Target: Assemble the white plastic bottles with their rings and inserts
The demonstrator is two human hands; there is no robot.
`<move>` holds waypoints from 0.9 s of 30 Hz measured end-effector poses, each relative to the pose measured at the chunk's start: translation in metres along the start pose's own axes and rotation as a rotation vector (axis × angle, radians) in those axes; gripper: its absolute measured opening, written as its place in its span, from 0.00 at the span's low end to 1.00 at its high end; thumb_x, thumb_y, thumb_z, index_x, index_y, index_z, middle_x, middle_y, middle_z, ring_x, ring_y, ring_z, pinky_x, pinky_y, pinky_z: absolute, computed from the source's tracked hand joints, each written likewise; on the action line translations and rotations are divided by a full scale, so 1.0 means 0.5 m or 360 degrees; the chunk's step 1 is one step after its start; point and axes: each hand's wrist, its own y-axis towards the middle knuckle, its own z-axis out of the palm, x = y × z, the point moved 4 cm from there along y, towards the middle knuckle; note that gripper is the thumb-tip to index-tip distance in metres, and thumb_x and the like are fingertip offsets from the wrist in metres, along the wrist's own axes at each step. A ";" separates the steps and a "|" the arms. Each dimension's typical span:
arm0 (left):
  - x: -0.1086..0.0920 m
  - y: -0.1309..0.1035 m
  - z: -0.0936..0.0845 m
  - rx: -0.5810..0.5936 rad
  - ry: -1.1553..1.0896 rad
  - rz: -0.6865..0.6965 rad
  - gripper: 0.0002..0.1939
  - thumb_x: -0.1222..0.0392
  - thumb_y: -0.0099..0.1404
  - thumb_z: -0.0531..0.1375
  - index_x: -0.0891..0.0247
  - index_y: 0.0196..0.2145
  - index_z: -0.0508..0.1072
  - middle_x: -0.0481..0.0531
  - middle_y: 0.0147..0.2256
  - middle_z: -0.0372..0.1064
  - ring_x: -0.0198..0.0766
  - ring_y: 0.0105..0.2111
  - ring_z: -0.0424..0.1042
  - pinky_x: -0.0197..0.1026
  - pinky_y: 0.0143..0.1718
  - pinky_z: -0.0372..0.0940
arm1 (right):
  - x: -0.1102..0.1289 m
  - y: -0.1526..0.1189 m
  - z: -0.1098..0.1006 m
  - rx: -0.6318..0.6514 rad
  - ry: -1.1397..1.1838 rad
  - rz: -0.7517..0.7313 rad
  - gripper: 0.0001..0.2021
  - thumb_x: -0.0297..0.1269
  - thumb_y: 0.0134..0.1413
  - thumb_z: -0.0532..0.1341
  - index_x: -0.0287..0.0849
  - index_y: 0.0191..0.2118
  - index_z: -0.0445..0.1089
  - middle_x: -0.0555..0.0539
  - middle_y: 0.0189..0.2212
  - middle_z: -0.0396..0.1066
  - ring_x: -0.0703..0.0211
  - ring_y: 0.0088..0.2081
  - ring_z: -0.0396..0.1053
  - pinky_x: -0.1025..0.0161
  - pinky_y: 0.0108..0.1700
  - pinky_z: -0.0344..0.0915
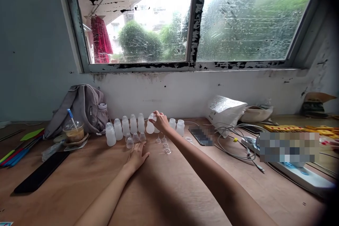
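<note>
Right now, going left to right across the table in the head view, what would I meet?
Cup, leftmost white bottle, left hand, right hand, rightmost white bottle, phone, power strip.

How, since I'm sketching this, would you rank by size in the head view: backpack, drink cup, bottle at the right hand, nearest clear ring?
Largest to smallest:
backpack
drink cup
bottle at the right hand
nearest clear ring
</note>
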 end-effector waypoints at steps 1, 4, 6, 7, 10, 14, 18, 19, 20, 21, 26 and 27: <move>0.000 0.000 0.002 0.0020 0.0051 0.0000 0.23 0.59 0.54 0.57 0.62 0.49 0.61 0.55 0.41 0.64 0.43 0.45 0.61 0.46 0.46 0.55 | 0.000 0.012 0.011 0.0027 -0.0133 -0.0027 0.16 0.44 0.47 0.58 0.42 0.41 0.63 0.43 0.34 0.68 0.51 0.42 0.60 0.59 0.40 0.52; -0.003 -0.002 0.009 0.0074 0.0158 0.0019 0.20 0.59 0.56 0.54 0.64 0.47 0.63 0.55 0.43 0.64 0.42 0.46 0.59 0.44 0.48 0.54 | -0.004 0.047 0.045 0.0131 -0.0405 -0.0046 0.16 0.44 0.52 0.53 0.40 0.44 0.62 0.42 0.40 0.67 0.51 0.46 0.56 0.59 0.43 0.50; -0.009 -0.004 0.011 0.0108 0.0177 0.0038 0.18 0.59 0.57 0.53 0.64 0.47 0.63 0.55 0.43 0.63 0.42 0.46 0.59 0.43 0.48 0.54 | -0.012 0.067 0.067 0.0201 -0.0464 -0.0019 0.16 0.43 0.53 0.52 0.40 0.45 0.62 0.42 0.40 0.67 0.52 0.46 0.56 0.59 0.43 0.50; -0.013 -0.005 0.012 0.0127 0.0173 0.0053 0.18 0.60 0.58 0.52 0.64 0.46 0.64 0.55 0.43 0.63 0.42 0.46 0.59 0.43 0.48 0.55 | -0.016 0.076 0.077 0.0226 -0.0472 -0.0009 0.16 0.43 0.53 0.53 0.39 0.45 0.62 0.42 0.39 0.68 0.52 0.46 0.56 0.59 0.43 0.49; -0.025 -0.007 0.011 0.0181 0.0145 0.0103 0.15 0.61 0.59 0.50 0.63 0.45 0.65 0.54 0.42 0.64 0.40 0.45 0.60 0.42 0.48 0.55 | -0.031 0.096 0.106 0.0288 -0.0499 0.0021 0.16 0.43 0.53 0.53 0.39 0.44 0.62 0.41 0.37 0.69 0.52 0.46 0.56 0.59 0.42 0.49; -0.030 -0.007 0.012 0.0198 0.0121 0.0134 0.15 0.62 0.60 0.48 0.62 0.44 0.64 0.53 0.43 0.61 0.39 0.44 0.60 0.41 0.47 0.56 | -0.051 0.111 0.137 0.0369 -0.0536 0.0058 0.17 0.45 0.52 0.53 0.38 0.43 0.63 0.40 0.34 0.69 0.50 0.45 0.57 0.58 0.41 0.50; -0.025 -0.006 0.016 0.0185 0.0127 0.0127 0.14 0.62 0.60 0.48 0.61 0.44 0.64 0.54 0.46 0.58 0.40 0.46 0.59 0.42 0.47 0.56 | -0.062 0.121 0.154 0.0408 -0.0549 0.0068 0.20 0.46 0.52 0.53 0.39 0.47 0.59 0.40 0.35 0.69 0.50 0.46 0.58 0.58 0.41 0.50; -0.024 -0.007 0.017 0.0189 0.0134 0.0126 0.14 0.61 0.60 0.48 0.61 0.44 0.64 0.54 0.46 0.58 0.40 0.46 0.59 0.42 0.47 0.57 | -0.063 0.122 0.156 0.0412 -0.0548 0.0064 0.21 0.46 0.52 0.53 0.39 0.49 0.57 0.41 0.35 0.69 0.50 0.46 0.58 0.57 0.42 0.50; -0.023 -0.007 0.017 0.0194 0.0141 0.0127 0.14 0.61 0.60 0.48 0.61 0.44 0.64 0.54 0.46 0.58 0.40 0.46 0.59 0.42 0.47 0.57 | -0.063 0.121 0.158 0.0416 -0.0546 0.0058 0.22 0.46 0.52 0.53 0.39 0.50 0.56 0.41 0.35 0.69 0.50 0.46 0.58 0.58 0.42 0.50; -0.023 -0.008 0.017 0.0197 0.0148 0.0130 0.14 0.61 0.61 0.48 0.61 0.43 0.64 0.54 0.46 0.57 0.41 0.46 0.59 0.43 0.46 0.57 | -0.063 0.120 0.158 0.0420 -0.0542 0.0050 0.23 0.46 0.52 0.53 0.40 0.51 0.54 0.41 0.35 0.69 0.50 0.46 0.58 0.58 0.42 0.50; -0.026 -0.009 0.014 0.0193 0.0154 0.0155 0.12 0.61 0.61 0.48 0.60 0.42 0.65 0.54 0.45 0.58 0.40 0.45 0.59 0.42 0.46 0.57 | -0.065 0.097 0.150 0.0424 -0.0508 0.0012 0.25 0.47 0.52 0.53 0.41 0.53 0.50 0.41 0.39 0.67 0.50 0.47 0.57 0.58 0.42 0.49; -0.027 -0.009 0.014 0.0194 0.0157 0.0157 0.12 0.61 0.61 0.48 0.60 0.41 0.66 0.54 0.44 0.59 0.40 0.44 0.60 0.42 0.45 0.57 | -0.067 0.091 0.145 0.0419 -0.0501 0.0005 0.25 0.46 0.52 0.52 0.42 0.53 0.49 0.41 0.40 0.67 0.50 0.48 0.57 0.58 0.43 0.49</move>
